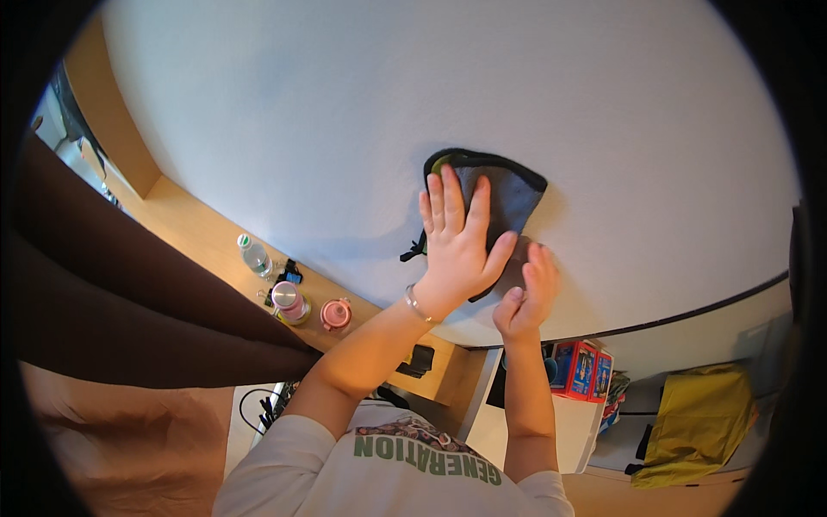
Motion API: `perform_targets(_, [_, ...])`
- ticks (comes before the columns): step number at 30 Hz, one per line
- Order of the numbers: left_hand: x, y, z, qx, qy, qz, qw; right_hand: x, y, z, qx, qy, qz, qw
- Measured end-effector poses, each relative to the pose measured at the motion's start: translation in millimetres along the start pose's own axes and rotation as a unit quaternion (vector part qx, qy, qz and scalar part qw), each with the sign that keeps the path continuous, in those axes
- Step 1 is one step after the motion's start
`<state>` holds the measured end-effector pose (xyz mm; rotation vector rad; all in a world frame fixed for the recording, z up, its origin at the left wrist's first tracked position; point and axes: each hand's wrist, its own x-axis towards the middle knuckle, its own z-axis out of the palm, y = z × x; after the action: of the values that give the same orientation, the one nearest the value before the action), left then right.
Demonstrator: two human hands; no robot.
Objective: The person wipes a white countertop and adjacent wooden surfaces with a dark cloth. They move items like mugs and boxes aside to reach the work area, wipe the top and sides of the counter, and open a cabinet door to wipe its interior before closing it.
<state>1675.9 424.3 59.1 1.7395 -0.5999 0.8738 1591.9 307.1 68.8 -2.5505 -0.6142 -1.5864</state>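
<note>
My left hand (455, 242) lies flat with fingers spread on a grey and olive-green cloth (510, 194) with black edging. It holds the cloth against a pale wall (310, 129). Beside the cloth's lower right edge, my right hand (533, 291) is raised with thumb and fingers apart and nothing visible in it. Its fingers look slightly blurred, and whether they touch the wall I cannot tell. Part of the cloth is hidden behind my left hand.
On a wooden ledge (194, 210) stand a clear plastic bottle (257, 260), a pink bottle with a metal lid (291, 302) and a pink cup (335, 315). A dark curtain (129, 304) hangs left. Red boxes (581, 371) and a yellow cloth item (701, 420) are lower right.
</note>
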Motion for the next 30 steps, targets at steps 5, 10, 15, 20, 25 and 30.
perform_targets(5, [21,-15,4,0.077,0.096,0.034,0.992,-9,-6,6,-0.037,0.02,0.052,0.998])
perform_targets(10, [32,-53,-14,0.028,0.158,-0.036,0.986,-8,-16,27,-0.052,0.015,0.049,0.997])
perform_targets(15, [3,-101,-20,-0.007,0.191,-0.156,0.969,-8,-16,57,-0.1,0.019,-0.006,0.995])
perform_targets(20, [-59,-141,-2,-0.035,0.227,-0.315,0.921,-11,-22,74,-0.103,0.001,-0.031,0.994])
perform_targets(25, [-124,-181,21,-0.062,0.25,-0.49,0.833,-12,-27,87,-0.099,-0.031,-0.068,0.992])
perform_targets(30, [-150,-201,30,-0.173,0.292,-0.686,0.644,-12,-26,93,-0.122,-0.035,-0.094,0.987])
